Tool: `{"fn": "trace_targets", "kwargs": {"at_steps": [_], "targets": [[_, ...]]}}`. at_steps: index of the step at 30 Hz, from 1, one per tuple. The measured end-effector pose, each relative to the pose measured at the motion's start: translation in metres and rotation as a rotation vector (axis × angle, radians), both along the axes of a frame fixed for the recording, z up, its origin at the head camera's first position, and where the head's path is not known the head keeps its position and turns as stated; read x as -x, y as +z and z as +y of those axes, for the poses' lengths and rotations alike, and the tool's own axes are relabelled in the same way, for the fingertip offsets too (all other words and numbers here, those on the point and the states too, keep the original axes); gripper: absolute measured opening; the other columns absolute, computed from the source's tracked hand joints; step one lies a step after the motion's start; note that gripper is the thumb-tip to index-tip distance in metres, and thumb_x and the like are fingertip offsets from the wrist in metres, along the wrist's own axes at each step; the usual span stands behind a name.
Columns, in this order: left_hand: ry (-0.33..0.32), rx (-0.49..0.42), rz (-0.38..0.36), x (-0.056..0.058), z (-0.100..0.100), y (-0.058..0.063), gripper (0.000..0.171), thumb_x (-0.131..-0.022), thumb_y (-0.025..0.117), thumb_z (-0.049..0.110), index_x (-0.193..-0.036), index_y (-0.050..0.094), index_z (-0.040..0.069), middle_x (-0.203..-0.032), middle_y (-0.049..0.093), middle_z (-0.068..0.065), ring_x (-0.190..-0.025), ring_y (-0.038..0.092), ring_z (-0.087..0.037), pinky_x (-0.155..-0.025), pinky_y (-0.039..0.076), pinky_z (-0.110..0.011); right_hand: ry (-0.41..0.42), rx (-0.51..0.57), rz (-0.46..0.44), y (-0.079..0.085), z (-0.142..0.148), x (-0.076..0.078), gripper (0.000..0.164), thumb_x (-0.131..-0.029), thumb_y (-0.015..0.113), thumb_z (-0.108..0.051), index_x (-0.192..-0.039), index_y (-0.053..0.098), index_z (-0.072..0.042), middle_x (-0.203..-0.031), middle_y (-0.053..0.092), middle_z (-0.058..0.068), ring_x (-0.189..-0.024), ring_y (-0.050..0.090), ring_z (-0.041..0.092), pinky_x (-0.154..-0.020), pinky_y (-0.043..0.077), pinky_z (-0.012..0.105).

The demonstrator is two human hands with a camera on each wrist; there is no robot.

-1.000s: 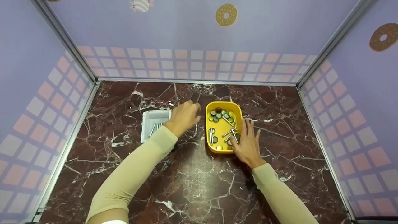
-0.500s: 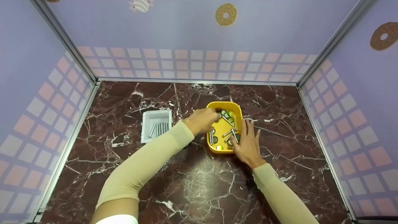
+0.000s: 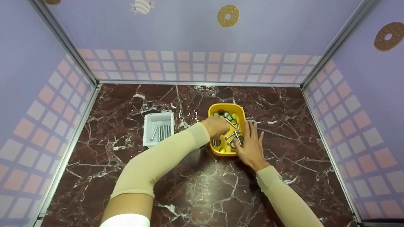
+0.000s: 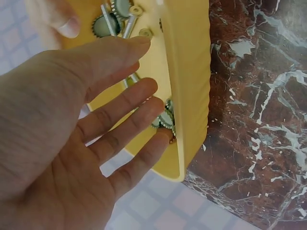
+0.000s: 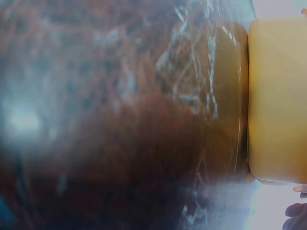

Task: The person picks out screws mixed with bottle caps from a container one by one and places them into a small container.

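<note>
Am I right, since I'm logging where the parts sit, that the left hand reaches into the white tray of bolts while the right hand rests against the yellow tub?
Not quite. The left hand reaches into the yellow tub of bolts and bottle caps, not the white tray, which lies apart to its left. The right hand does rest against the tub. The head view shows it.

Staged recording booth: printed pastel panels (image 3: 202,31), metal frame posts (image 3: 64,42), marble-look tabletop (image 3: 202,189).
</note>
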State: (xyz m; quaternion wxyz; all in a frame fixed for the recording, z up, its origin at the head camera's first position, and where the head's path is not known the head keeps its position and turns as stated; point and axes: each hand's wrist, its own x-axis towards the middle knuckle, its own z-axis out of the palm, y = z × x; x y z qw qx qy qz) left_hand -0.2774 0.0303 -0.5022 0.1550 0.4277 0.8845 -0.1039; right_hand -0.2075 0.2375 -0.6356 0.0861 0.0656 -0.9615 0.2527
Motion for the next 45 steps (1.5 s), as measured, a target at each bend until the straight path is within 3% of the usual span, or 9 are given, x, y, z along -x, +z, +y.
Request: {"fn": "trace_targets", "kwargs": {"at_steps": [6, 11, 17, 23, 27, 30, 38, 45], "targets": [[-0.026, 0.135, 0.047, -0.001, 0.012, -0.013, 0.014, -0.106, 0.078, 0.008, -0.117, 0.086, 0.014, -0.129, 0.087, -0.006, -0.112, 0.083, -0.022, -0.098, 0.073, -0.043, 0.008, 0.002, -0.002, 0.001, -0.001, 0.000, 0.097, -0.111, 0.063, -0.045, -0.183, 0.021, 0.004, -0.191, 0.024, 0.031, -0.180, 0.017, 0.056, -0.140, 0.008, 0.087], [-0.024, 0.188, 0.096, -0.007, 0.014, -0.009, 0.021, -0.108, 0.076, 0.011, -0.124, 0.088, 0.017, -0.131, 0.088, -0.005, -0.117, 0.085, -0.020, -0.097, 0.073, -0.041, 0.005, -0.002, 0.001, 0.001, 0.000, 0.000, 0.096, -0.111, 0.062, -0.045, -0.183, 0.022, 0.004, -0.190, 0.026, 0.032, -0.180, 0.018, 0.056, -0.140, 0.008, 0.087], [0.042, 0.270, 0.060, -0.007, 0.022, -0.008, 0.030, -0.116, 0.062, 0.014, -0.134, 0.086, 0.020, -0.142, 0.085, -0.002, -0.126, 0.081, -0.016, -0.104, 0.070, -0.039, 0.001, -0.004, 0.003, 0.001, 0.001, 0.000, 0.096, -0.111, 0.061, -0.046, -0.183, 0.021, 0.003, -0.190, 0.026, 0.031, -0.180, 0.018, 0.057, -0.140, 0.009, 0.087], [0.157, 0.380, 0.005, -0.015, 0.033, 0.000, 0.040, -0.121, 0.054, 0.019, -0.153, 0.078, 0.024, -0.159, 0.076, 0.002, -0.146, 0.072, -0.016, -0.122, 0.058, -0.037, 0.002, 0.001, 0.001, 0.001, 0.001, -0.001, 0.097, -0.111, 0.061, -0.047, -0.183, 0.021, 0.003, -0.190, 0.026, 0.031, -0.179, 0.019, 0.057, -0.139, 0.009, 0.088], [0.187, 0.438, -0.003, -0.015, 0.037, -0.001, 0.043, -0.123, 0.050, 0.022, -0.160, 0.072, 0.028, -0.166, 0.071, 0.006, -0.153, 0.066, -0.015, -0.126, 0.053, -0.036, 0.005, 0.009, -0.002, 0.001, 0.000, -0.002, 0.098, -0.110, 0.061, -0.048, -0.184, 0.020, 0.002, -0.191, 0.025, 0.031, -0.179, 0.018, 0.057, -0.140, 0.008, 0.087], [0.188, 0.444, 0.011, -0.013, 0.039, -0.006, 0.043, -0.123, 0.049, 0.025, -0.159, 0.072, 0.031, -0.165, 0.071, 0.007, -0.152, 0.066, -0.014, -0.122, 0.054, -0.034, 0.003, 0.008, -0.001, 0.000, 0.000, -0.002, 0.097, -0.110, 0.061, -0.047, -0.183, 0.022, 0.003, -0.191, 0.026, 0.031, -0.180, 0.019, 0.056, -0.140, 0.008, 0.087], [0.195, 0.468, 0.005, -0.014, 0.038, -0.004, 0.042, -0.123, 0.051, 0.026, -0.161, 0.071, 0.029, -0.170, 0.068, 0.007, -0.158, 0.061, -0.014, -0.127, 0.053, -0.035, 0.004, 0.004, -0.008, 0.000, 0.000, -0.002, 0.097, -0.112, 0.059, -0.048, -0.183, 0.020, 0.004, -0.191, 0.023, 0.031, -0.180, 0.018, 0.056, -0.140, 0.007, 0.086], [0.139, 0.384, -0.018, -0.018, 0.031, 0.001, 0.034, -0.118, 0.061, 0.020, -0.145, 0.081, 0.024, -0.153, 0.079, 0.002, -0.138, 0.075, -0.016, -0.119, 0.060, -0.037, 0.004, -0.009, -0.007, 0.001, 0.000, -0.001, 0.096, -0.112, 0.060, -0.048, -0.183, 0.020, 0.004, -0.191, 0.024, 0.032, -0.180, 0.018, 0.055, -0.140, 0.009, 0.086]]}}
